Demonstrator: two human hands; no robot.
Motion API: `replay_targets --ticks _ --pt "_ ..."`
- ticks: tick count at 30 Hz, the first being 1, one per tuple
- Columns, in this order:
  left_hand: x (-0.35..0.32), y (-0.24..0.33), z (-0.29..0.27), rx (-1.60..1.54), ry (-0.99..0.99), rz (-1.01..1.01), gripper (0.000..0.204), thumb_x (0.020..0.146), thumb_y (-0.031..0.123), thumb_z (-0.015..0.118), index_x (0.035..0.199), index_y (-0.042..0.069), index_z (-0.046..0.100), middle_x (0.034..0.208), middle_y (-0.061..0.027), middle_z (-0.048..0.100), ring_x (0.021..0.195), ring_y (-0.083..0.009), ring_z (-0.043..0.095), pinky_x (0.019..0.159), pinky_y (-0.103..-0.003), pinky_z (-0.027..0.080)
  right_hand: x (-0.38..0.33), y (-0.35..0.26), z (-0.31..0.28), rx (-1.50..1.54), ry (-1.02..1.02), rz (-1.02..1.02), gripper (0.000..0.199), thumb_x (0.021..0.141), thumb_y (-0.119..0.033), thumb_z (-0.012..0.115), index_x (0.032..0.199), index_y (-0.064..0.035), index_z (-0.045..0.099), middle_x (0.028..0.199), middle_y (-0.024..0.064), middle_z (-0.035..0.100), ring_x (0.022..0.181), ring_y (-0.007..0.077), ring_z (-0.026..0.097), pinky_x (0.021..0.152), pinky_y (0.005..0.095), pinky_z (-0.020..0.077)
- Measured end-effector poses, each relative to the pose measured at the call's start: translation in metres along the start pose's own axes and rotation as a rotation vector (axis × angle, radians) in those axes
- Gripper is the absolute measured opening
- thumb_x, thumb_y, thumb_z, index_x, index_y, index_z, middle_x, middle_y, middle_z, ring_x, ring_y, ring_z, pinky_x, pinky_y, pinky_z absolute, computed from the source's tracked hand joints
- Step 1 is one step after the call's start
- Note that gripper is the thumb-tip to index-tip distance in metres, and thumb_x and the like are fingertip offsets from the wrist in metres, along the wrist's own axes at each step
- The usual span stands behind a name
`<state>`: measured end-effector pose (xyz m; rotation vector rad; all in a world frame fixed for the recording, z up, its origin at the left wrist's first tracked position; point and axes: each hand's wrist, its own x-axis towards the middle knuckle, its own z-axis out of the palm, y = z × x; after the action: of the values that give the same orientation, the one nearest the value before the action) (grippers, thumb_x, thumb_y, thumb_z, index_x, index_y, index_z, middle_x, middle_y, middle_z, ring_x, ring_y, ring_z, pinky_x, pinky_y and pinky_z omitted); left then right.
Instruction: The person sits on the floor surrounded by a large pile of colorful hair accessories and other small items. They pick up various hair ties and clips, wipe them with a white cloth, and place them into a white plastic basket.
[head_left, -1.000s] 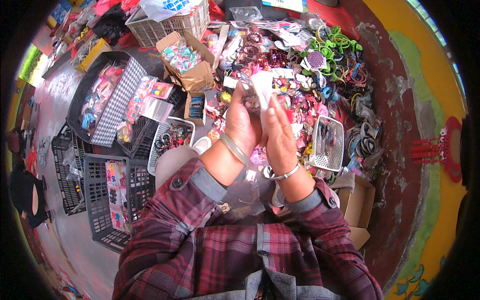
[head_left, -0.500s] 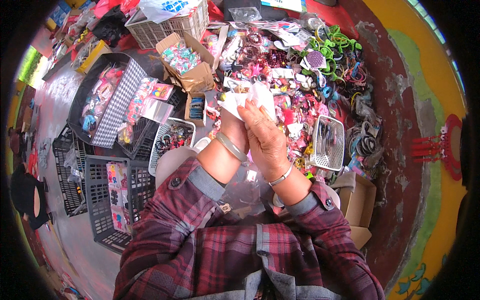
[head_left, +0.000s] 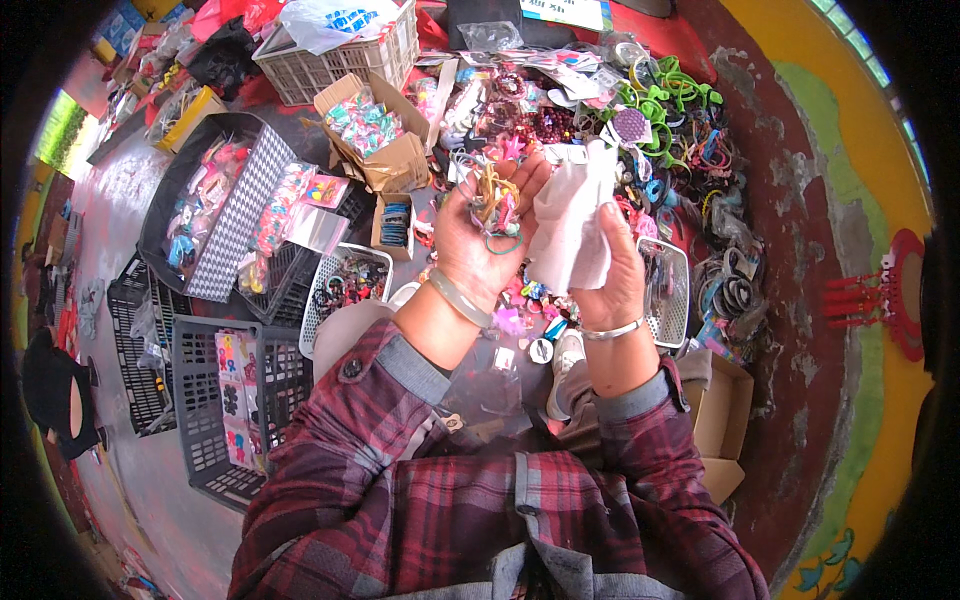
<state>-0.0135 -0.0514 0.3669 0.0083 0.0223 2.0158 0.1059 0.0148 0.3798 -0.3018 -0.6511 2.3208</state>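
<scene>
The left hand (head_left: pixel 480 245) lay palm up and cupped, holding a small heap of hair ties (head_left: pixel 495 205), yellow, pink and green, in the hollow of the palm; a pale bangle (head_left: pixel 458 297) ringed its wrist. Just right of it the right hand (head_left: pixel 615 270) was closed on a white plastic bag (head_left: pixel 570 225), fingers wrapped round the bag's outer side, with the bag standing up between the two hands and touching the left fingertips. A silver bracelet (head_left: pixel 612 329) sat on the right wrist. Both forearms came up in plaid sleeves (head_left: pixel 420 480).

Below the hands, small bright trinkets (head_left: pixel 530 300) lay scattered. Left of the left hand stood a white mesh basket (head_left: pixel 340 285) of dark pieces, and right of the right hand another small white basket (head_left: pixel 668 290). Farther left were dark crates (head_left: pixel 215 400) with cards of clips. Beyond the hands an open cardboard box (head_left: pixel 385 140) held pastel items, and green hairbands (head_left: pixel 675 95) lay in a heap up to the right. Farthest off, a grey basket (head_left: pixel 340 50) carried a white bag.
</scene>
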Motion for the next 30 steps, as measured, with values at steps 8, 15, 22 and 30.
replay_targets --ticks 8,15,22,30 --pt "-0.009 0.004 0.01 0.049 -0.055 -0.091 0.053 0.081 0.044 0.05 0.112 0.001 0.05 0.119 -0.0195 0.049 0.11 -0.0321 0.047 0.094 -0.041 0.038 -0.011 -0.011 0.019 -0.47 0.027 -0.14 0.034 0.088 -0.015 0.047 0.118 -0.0011 0.046 0.113 0.0136 0.054 0.106 0.0211 0.051 0.092 0.0357 0.0388" --pt "-0.021 -0.022 -0.003 0.176 0.093 -0.118 0.04 0.091 0.032 0.03 0.118 0.006 0.043 0.118 -0.0076 0.047 0.11 -0.0197 0.046 0.095 -0.033 0.036 0.002 0.023 0.006 -1.559 -0.367 -0.492 0.038 0.08 -0.015 0.056 0.118 -0.016 0.052 0.134 0.0131 0.036 0.127 0.0371 0.025 0.103 0.0442 0.0197" --pt "-0.017 -0.021 -0.014 0.193 0.065 -0.165 0.035 0.091 0.03 0.034 0.11 0.004 0.047 0.106 -0.0081 0.052 0.098 -0.0193 0.052 0.09 -0.033 0.041 -0.002 0.033 0.002 -1.421 -0.239 -0.65 0.026 0.08 -0.008 0.056 0.106 -0.0087 0.06 0.112 0.012 0.057 0.115 0.0351 0.044 0.101 0.0422 0.0269" --pt "-0.006 -0.014 -0.028 -0.13 -0.056 -0.197 0.037 0.086 0.026 0.039 0.11 0.0 0.049 0.107 -0.0145 0.054 0.102 -0.0263 0.05 0.09 -0.041 0.039 0.009 0.015 0.003 -0.262 0.058 -0.129 0.037 0.092 -0.03 0.04 0.115 -0.0023 0.048 0.105 0.0101 0.057 0.092 0.0209 0.055 0.08 0.0331 0.0438"
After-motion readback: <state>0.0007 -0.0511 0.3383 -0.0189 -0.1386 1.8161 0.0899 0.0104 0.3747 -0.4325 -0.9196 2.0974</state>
